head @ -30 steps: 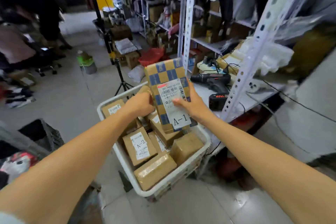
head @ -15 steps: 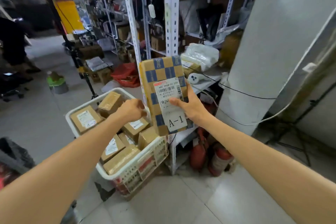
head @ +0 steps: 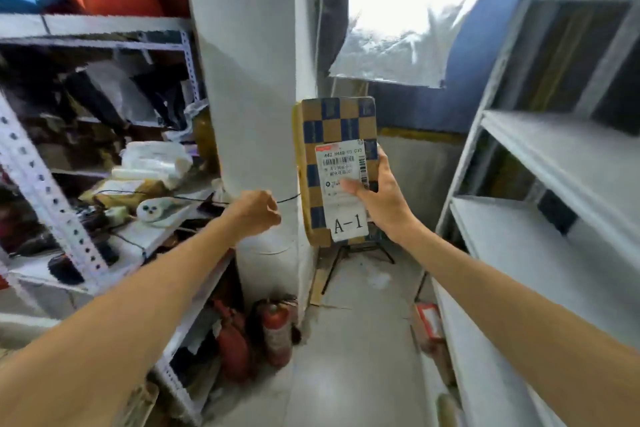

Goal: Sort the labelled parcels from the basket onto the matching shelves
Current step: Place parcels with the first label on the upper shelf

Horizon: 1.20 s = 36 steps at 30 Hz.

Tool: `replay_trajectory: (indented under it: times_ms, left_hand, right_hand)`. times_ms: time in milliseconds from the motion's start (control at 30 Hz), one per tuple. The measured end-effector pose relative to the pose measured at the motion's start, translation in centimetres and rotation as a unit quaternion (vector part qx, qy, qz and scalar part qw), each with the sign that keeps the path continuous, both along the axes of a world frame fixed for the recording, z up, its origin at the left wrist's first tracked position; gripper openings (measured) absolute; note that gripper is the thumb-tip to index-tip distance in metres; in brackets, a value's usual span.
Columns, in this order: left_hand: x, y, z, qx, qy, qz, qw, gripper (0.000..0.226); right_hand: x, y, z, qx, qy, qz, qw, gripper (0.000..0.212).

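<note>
Landmark: the white pillar (head: 249, 80), upright in the middle of the view
Parcel: the parcel (head: 332, 125), a flat carton in blue and brown checks, is held upright in the air just right of the pillar, its face toward the camera
Label: a white label (head: 348, 224) on the lower part of the parcel reads A-1
Right hand: the right hand (head: 384, 204) grips the parcel by its right edge, thumb laid across the label, the other fingers (head: 382, 161) wrapped round the edge
Left hand: the left hand (head: 254, 213) hangs in front of the pillar, left of the parcel and apart from it, fingers curled into a loose fist with nothing seen in them
Cable: a thin black cable (head: 289, 199) crosses the pillar behind the left hand
Rack: a cluttered metal rack (head: 52, 184) stands left of the pillar
Shelves: white shelves (head: 540, 156) stand well right of the pillar, beyond the parcel
Extinguishers: red fire extinguishers (head: 275, 333) sit on the floor at the pillar's foot
</note>
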State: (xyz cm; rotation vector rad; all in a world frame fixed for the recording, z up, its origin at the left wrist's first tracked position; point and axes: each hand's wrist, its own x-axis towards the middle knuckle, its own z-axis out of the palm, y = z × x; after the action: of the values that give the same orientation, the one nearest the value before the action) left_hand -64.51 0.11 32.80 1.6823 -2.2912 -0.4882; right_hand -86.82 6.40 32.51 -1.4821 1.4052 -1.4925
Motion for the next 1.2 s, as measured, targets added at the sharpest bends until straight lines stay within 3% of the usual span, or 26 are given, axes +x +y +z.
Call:
replay_trajectory:
  times_ms: [267,500,633,867,1000,1200]
  left_hand:
    - [-17.7,0.7,4.2,-0.024,0.063,-0.246,0.967,0.022]
    - [-29.0,6.4,9.1,-0.083,0.082,-0.412,0.904,0.016]
    - [-33.5,10.6,9.5,-0.094,0.092,-0.498,0.857,0.014]
    - [-38.3,20.6,9.3,-0.073,0.098,-0.629,0.768,0.022]
    - [-39.0,27.5,9.7,-0.052,0.104,-0.692,0.713,0.021]
    - [-38.2,37.0,10.5,-0.035,0.118,-0.768,0.628,0.023]
  right_hand:
    - [-10.8,10.0,4.3,-0.039,0.044,-0.214,0.975,0.069]
    - [-15.6,20.2,8.2,-0.063,0.103,-0.386,0.914,0.076]
    - [-15.8,26.4,8.6,-0.068,0.1,-0.481,0.869,0.071]
    - [-13.7,37.8,7.8,-0.046,0.098,-0.635,0.765,0.081]
    - [-11.5,44.0,7.3,-0.034,0.1,-0.708,0.698,0.083]
    - [-8.4,51.1,6.6,-0.031,0.059,-0.772,0.632,0.08]
